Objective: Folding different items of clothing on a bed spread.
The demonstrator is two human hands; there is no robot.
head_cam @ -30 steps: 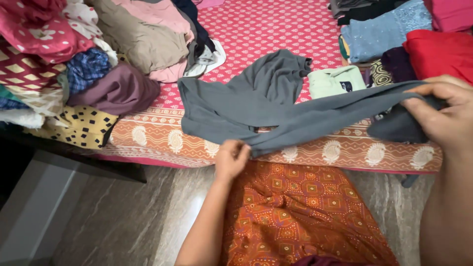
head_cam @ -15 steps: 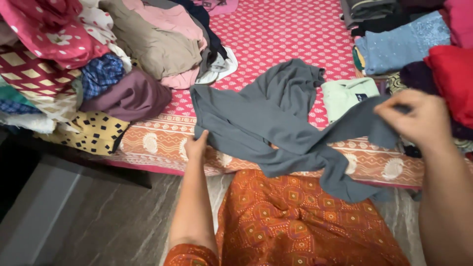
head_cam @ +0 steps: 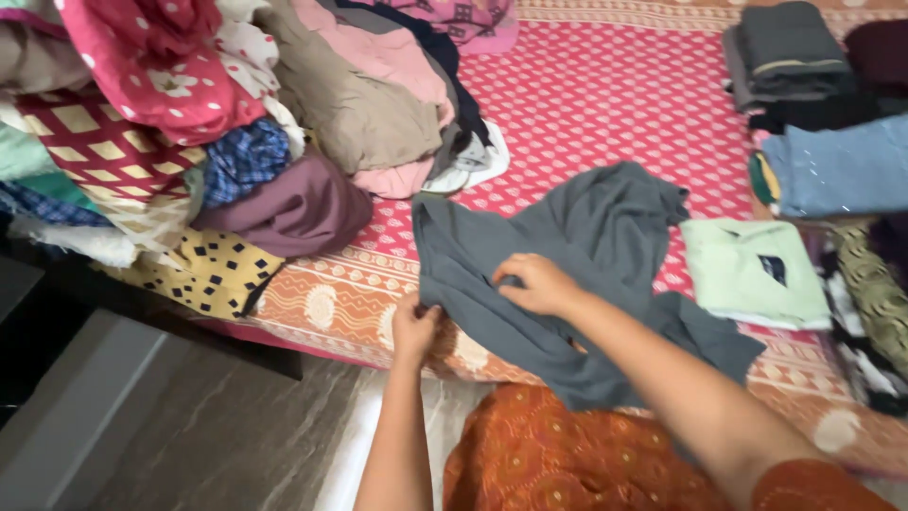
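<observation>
both grips pinch the grey garment (head_cam: 567, 255), right hand (head_cam: 534, 284) now beside left hand (head_cam: 416, 326).

A shirt (head_cam: 577, 274) lies spread on the near part of the bed (head_cam: 605, 104); the left hand (head_cam: 414, 329) touches its near left edge at the bed's rim; the right hand (head_cam: 537, 284) rests on it just right of that; a heap of clothes (head_cam: 218, 123) sits to the left; a folded shirt (head_cam: 752, 274) lies to the right; folded stacks (head_cam: 813, 85) stand at the far right; the floor (head_cam: 189, 445) lies near, below the bed.
</observation>
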